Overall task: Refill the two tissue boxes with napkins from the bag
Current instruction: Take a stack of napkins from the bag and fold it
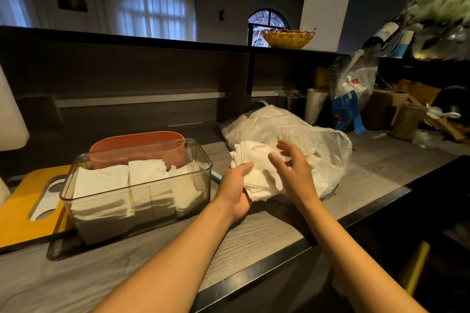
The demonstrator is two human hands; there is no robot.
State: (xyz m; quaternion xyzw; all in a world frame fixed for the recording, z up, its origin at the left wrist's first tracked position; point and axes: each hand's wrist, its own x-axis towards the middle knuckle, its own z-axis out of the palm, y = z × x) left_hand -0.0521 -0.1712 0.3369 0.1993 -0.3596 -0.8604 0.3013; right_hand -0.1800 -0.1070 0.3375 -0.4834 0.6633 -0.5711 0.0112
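The left hand (237, 189) is curled under and around a loose stack of white paper napkins (256, 173), thumb on top, holding it just at the mouth of the crinkled clear plastic bag (292, 132), while the right hand (292, 162) hovers over the same stack with fingers spread and relaxed, gripping nothing that I can see, fingertips near or brushing the top sheets. To do this well, I'd say the right hand should square the stack against the left palm before lifting, since the sheets are fanned and skewed at the corners and would likely snag or fold going into a box (a tidy block drops in far easier than a splayed one). The napkins look thin, soft and square-folded, bright white against the dim room. The bag lies slumped on its side toward the back of the grey wood-grain counter (254, 236), right of centre, with more napkins showing through it. Just left of the hands, nearer the counter's front edge, stands the clear smoky rectangular plastic tissue box (142, 201), already holding upright rows of napkins and seemingly with room at its right end. Behind it, touching or nearly so, is the orange rounded tissue box (137, 146); its contents are hidden from here.
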